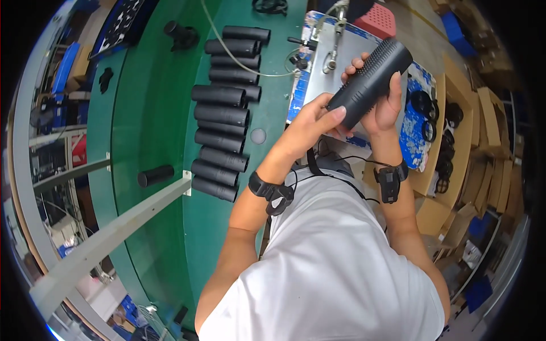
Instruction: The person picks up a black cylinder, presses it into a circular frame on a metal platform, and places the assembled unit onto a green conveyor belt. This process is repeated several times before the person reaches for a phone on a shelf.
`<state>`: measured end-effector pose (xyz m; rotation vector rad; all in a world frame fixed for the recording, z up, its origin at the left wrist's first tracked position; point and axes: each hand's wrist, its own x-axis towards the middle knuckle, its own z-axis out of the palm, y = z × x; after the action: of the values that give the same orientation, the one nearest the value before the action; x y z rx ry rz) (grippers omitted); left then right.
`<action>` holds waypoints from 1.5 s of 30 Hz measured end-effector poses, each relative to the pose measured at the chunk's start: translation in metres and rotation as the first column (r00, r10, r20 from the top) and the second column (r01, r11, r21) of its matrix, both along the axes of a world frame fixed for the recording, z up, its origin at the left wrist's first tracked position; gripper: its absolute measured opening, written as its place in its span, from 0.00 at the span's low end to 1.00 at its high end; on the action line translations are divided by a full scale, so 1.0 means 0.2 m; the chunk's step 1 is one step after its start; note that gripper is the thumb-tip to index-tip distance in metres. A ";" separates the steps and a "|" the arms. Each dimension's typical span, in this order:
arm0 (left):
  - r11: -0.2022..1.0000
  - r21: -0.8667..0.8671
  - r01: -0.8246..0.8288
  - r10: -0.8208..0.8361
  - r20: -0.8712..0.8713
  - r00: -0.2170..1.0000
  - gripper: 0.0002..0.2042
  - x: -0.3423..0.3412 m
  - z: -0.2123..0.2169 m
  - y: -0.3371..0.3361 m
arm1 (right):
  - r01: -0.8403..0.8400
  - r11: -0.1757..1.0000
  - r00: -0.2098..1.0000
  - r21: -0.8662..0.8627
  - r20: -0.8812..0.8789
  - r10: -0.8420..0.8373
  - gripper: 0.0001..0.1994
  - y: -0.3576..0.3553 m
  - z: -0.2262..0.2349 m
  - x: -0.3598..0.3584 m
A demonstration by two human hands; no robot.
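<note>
Between my two hands I hold a black cylindrical housing [372, 79], tilted with its far end up to the right. Ridges or small perforations run along its upper side. My left hand [318, 122] grips the lower end, thumb lying on the side. My right hand [384, 105] wraps round the middle from beneath, with fingertips showing on the far left side and the thumb on the right. Beneath the housing is a metal plate [321, 71] with a clamp-like metal fixture [335, 48]. To the left, similar black cylinders [222, 116] lie in a column on the green bench.
A small round grey disc [258, 136] rests on the green bench [267, 108]. A thin hose [227, 52] arches over the cylinders. On the right stands a cardboard box [438, 131] of black ring-shaped parts. A red perforated basket [376, 21] is beyond the plate. A metal bar [114, 238] crosses at left.
</note>
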<state>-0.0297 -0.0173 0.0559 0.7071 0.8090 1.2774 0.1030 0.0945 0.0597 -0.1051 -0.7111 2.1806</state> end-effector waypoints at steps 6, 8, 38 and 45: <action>0.897 -0.088 0.433 -0.293 0.615 0.732 0.36 0.14 -0.05 0.15 | 0.160 0.980 0.976 0.117 -0.166 -0.140 0.34 0.08 0.02 0.27; 0.914 -0.091 0.396 -0.347 0.331 0.877 0.33 0.15 0.00 0.17 | 0.235 0.963 0.968 0.133 -0.124 -0.219 0.34 0.11 0.02 0.34; 0.976 0.144 -0.164 0.218 -0.636 0.740 0.07 0.14 -0.52 0.27 | 0.167 0.482 0.353 0.860 0.404 -0.844 0.22 0.42 -0.37 0.24; 0.960 0.228 -0.164 0.277 -0.672 0.687 0.07 0.14 -0.54 0.26 | 0.396 0.312 0.132 0.864 0.282 -0.950 0.22 0.36 -0.44 0.14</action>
<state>-0.0023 0.0342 -0.0513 1.2931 1.4680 1.2943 0.1316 0.1665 -0.0284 -0.9646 -1.4530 0.6512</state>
